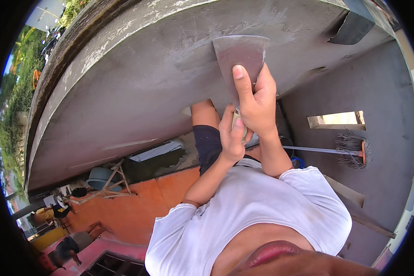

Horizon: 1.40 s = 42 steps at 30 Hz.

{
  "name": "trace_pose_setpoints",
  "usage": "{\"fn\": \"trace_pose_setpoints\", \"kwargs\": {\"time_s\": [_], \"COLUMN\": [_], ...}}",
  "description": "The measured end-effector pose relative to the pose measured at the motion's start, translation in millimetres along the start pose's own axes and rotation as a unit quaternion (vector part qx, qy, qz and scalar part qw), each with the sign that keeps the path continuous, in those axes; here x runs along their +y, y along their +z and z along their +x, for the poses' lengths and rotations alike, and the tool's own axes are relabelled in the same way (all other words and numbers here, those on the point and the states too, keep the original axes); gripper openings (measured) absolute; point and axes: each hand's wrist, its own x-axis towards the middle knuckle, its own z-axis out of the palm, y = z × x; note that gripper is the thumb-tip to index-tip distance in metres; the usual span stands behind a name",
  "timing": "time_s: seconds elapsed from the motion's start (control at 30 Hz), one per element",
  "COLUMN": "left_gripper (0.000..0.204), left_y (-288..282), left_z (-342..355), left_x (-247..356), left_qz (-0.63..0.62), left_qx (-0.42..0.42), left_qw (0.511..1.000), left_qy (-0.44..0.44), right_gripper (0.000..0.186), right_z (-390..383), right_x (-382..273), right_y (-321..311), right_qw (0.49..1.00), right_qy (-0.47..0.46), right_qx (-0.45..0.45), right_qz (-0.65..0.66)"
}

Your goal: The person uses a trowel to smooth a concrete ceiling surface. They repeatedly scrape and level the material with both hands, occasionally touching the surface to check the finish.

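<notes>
A wide putty knife (pixel 239 49) with a flared metal blade and a pale handle is held out in front of me, its broad edge pointing away. My left hand (pixel 233 140) is closed around the handle, low down. Just above it, my right hand (pixel 258 103) grips the lower blade, the thumb lying flat on the metal face. Behind the blade stretches a grey plastered wall (pixel 138 99) with lighter smears and scuffs. Whether the blade edge touches it I cannot tell.
To the right, a mop (pixel 352 149) leans by a grey wall with a slot opening (pixel 338 120). A grey basin (pixel 105 178) and wooden stand (pixel 117 184) sit at left on the orange floor (pixel 145 200). Two people (pixel 76 246) are farther left. A dark flap (pixel 353 25) hangs at upper right.
</notes>
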Motion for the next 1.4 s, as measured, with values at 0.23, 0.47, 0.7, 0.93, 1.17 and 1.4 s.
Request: {"fn": "trace_pose_setpoints", "kwargs": {"time_s": [0.23, 0.47, 0.7, 0.93, 1.17, 1.4], "left_gripper": [0.036, 0.034, 0.035, 0.033, 0.036, 0.037], "left_y": [0, 0, -14, -6, -5, -14], "left_z": [1, 0, 1, -4, 0, 0], "left_x": [-7, -4, 9, -5, -8, -11], "left_qz": [-0.064, -0.072, -0.036, 0.002, 0.010, -0.002], "left_qx": [-0.033, -0.038, -0.031, -0.014, -0.003, -0.027], "left_qw": [0.997, 0.996, 0.999, 1.000, 1.000, 1.000], "left_qy": [-0.020, -0.020, 0.001, 0.003, 0.008, 0.004], "right_gripper": [0.028, 0.027, 0.028, 0.028, 0.029, 0.030], "right_z": [-3, -1, 0, -6, -3, -3], "right_x": [2, -1, 2, 12, 17, 10], "right_y": [-5, -1, 12, -4, -5, -3], "right_qw": [0.996, 0.996, 0.998, 1.000, 1.000, 1.000], "right_qy": [-0.045, -0.055, -0.065, 0.010, -0.012, -0.008], "right_qx": [0.018, 0.016, -0.010, -0.014, -0.002, -0.014], "right_qz": [-0.077, -0.067, -0.020, 0.018, 0.026, 0.001]}}
